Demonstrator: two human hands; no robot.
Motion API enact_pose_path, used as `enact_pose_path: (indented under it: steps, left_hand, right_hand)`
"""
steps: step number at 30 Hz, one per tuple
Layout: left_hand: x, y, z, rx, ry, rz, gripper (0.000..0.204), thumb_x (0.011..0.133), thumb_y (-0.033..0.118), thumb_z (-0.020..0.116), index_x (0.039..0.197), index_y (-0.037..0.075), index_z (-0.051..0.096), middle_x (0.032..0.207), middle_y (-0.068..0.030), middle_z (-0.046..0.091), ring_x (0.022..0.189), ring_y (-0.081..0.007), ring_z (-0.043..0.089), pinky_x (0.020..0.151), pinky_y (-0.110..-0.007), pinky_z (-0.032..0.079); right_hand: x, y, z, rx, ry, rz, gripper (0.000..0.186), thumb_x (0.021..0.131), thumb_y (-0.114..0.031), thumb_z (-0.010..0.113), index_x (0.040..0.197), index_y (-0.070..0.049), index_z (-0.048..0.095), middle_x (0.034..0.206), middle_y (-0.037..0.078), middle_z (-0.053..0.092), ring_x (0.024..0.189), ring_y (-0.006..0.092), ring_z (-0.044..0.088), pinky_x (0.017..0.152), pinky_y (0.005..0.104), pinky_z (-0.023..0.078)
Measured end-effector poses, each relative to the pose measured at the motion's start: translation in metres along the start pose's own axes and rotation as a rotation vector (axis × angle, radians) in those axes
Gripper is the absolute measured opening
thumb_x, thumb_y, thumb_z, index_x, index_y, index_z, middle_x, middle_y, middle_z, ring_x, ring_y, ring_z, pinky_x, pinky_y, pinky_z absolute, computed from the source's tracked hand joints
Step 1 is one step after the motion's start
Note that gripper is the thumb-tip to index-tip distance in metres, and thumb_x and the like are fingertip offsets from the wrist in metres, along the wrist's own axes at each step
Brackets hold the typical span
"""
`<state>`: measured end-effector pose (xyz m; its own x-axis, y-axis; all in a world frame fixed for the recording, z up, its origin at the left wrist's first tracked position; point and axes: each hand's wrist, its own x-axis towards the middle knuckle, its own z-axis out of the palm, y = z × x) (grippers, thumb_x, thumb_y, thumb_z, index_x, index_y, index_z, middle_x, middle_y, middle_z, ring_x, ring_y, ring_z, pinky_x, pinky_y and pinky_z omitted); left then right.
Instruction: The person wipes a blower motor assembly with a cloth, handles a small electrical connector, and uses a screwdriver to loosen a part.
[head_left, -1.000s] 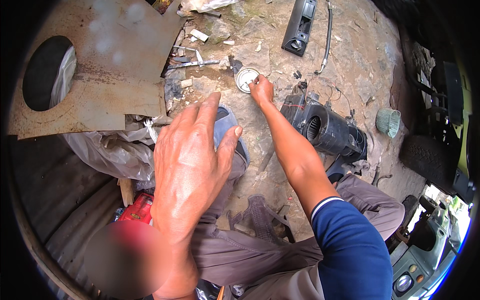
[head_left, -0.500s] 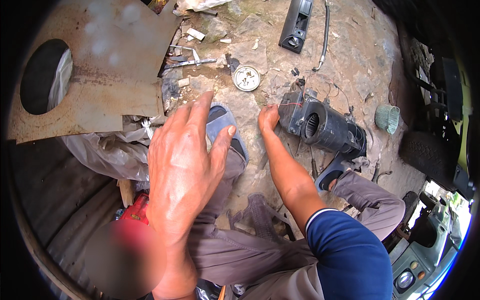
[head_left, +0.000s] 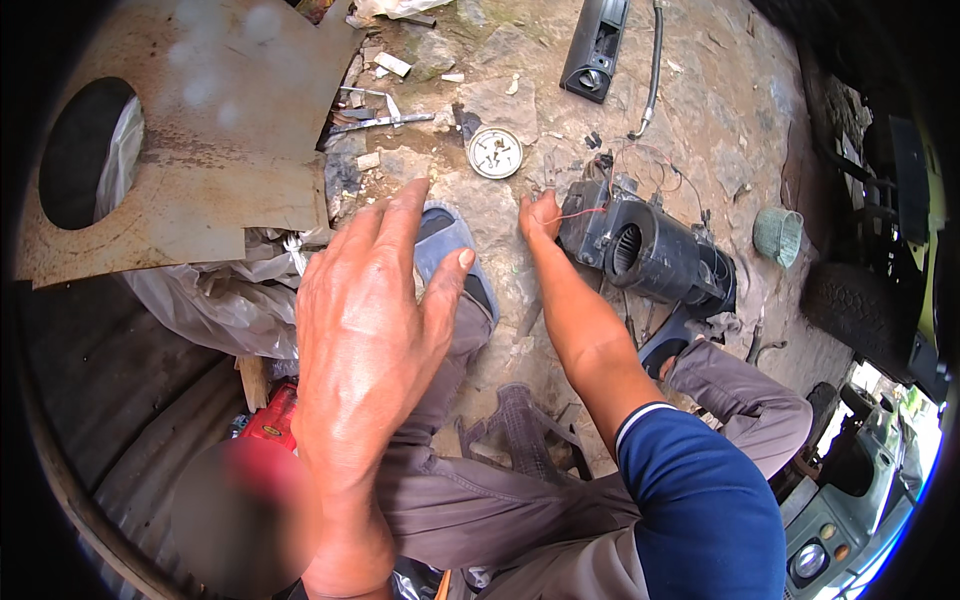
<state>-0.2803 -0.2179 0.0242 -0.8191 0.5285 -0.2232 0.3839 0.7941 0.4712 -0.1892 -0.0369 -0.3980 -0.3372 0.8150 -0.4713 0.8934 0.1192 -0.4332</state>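
Shifting off the round dish point(head_left: 480, 164), my right hand point(head_left: 540, 214) curls beside the black blower point(head_left: 675, 258) on the ground point(head_left: 720, 60), grip unclear to me; left hand point(head_left: 372, 295) hovers unclenched, the dish now untouched.

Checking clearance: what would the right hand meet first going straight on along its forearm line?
Likely the right side of the round white dish; depth is unclear, so the right hand may pass over or beside it.

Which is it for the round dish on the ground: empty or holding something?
Holding something: several small pieces lie scattered inside the round dish, too small to identify.
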Motion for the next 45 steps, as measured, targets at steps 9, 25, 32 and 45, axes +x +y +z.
enact_pose_path:
  steps: [9,25,32,45]
  left_hand:
    - [0.002,0.006,0.0,0.017,-0.013,-0.004,0.051,0.085,0.022,0.073,0.129,0.0,0.058,0.113,-0.022,0.065,0.103,-0.0411,0.063,0.089,-0.043,0.05]
    - [0.005,0.007,0.001,0.012,-0.023,0.028,0.051,0.085,0.021,0.073,0.128,-0.001,0.058,0.112,-0.0223,0.065,0.103,-0.0406,0.063,0.089,-0.043,0.05]
    - [0.002,0.003,-0.001,0.009,-0.016,0.013,0.05,0.085,0.02,0.073,0.127,-0.002,0.058,0.112,-0.0227,0.065,0.102,-0.041,0.062,0.089,-0.044,0.049]
    - [0.003,0.002,0.0,0.009,-0.004,0.017,0.049,0.084,0.018,0.073,0.127,-0.003,0.058,0.11,-0.0222,0.065,0.097,-0.0407,0.063,0.086,-0.043,0.05]
  right_hand:
    - [0.011,0.014,0.008,0.118,0.017,0.021,0.036,0.078,-0.022,0.07,0.106,0.0,0.062,0.104,0.026,0.068,0.101,0.0428,0.065,0.089,0.0473,0.05]
    - [0.028,-0.047,0.013,0.471,0.02,-0.016,0.031,0.079,-0.016,0.067,0.105,0.0,0.064,0.095,0.028,0.069,0.094,0.0443,0.066,0.084,0.0476,0.051]
    - [0.0,0.002,-0.002,0.1,0.151,-0.154,0.035,0.085,-0.019,0.061,0.118,-0.006,0.056,0.113,0.026,0.06,0.104,0.044,0.06,0.088,0.0508,0.048]
    - [0.012,-0.009,-0.003,-0.109,0.026,-0.179,0.031,0.087,-0.019,0.06,0.114,-0.005,0.056,0.107,0.026,0.063,0.101,0.0451,0.063,0.086,0.0518,0.05]
